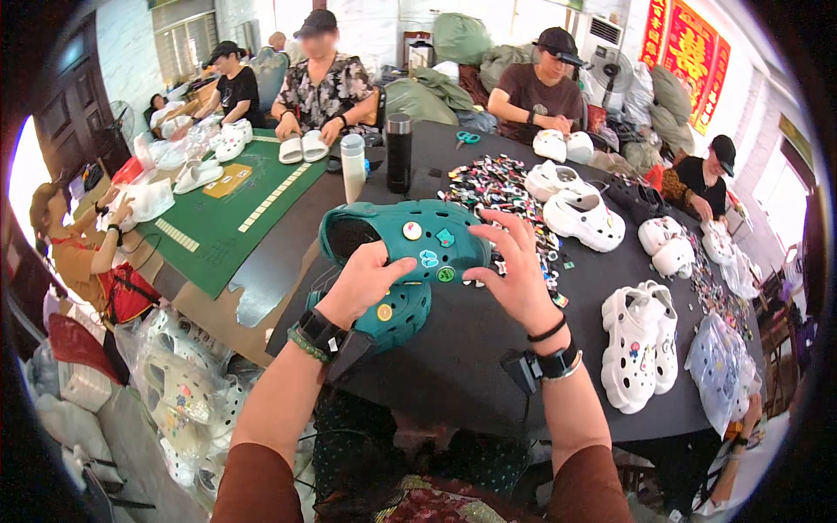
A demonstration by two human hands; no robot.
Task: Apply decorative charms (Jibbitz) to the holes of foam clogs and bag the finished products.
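A teal clog (362, 218) decorated with several small charms is up over the dark table. My left hand (362, 283) grips its side, the thumb pressed on the upper beside a light-blue charm (428, 259). At the toe, my right hand (514, 270) has its fingers and thumb spread apart. Its fingertips are close to the toe's edge, and I cannot tell if they touch it. Below and partly hidden by my left hand lies a second teal clog (403, 318) with a round orange charm (384, 312).
A heap of colourful charms (501, 187) spreads beyond the clog. White clogs (629, 370) stand to the right, near a bagged pair (724, 366). A black tumbler (398, 152) and a pale bottle (353, 170) stand behind. Several people work around the tables; a green mat (209, 266) lies left.
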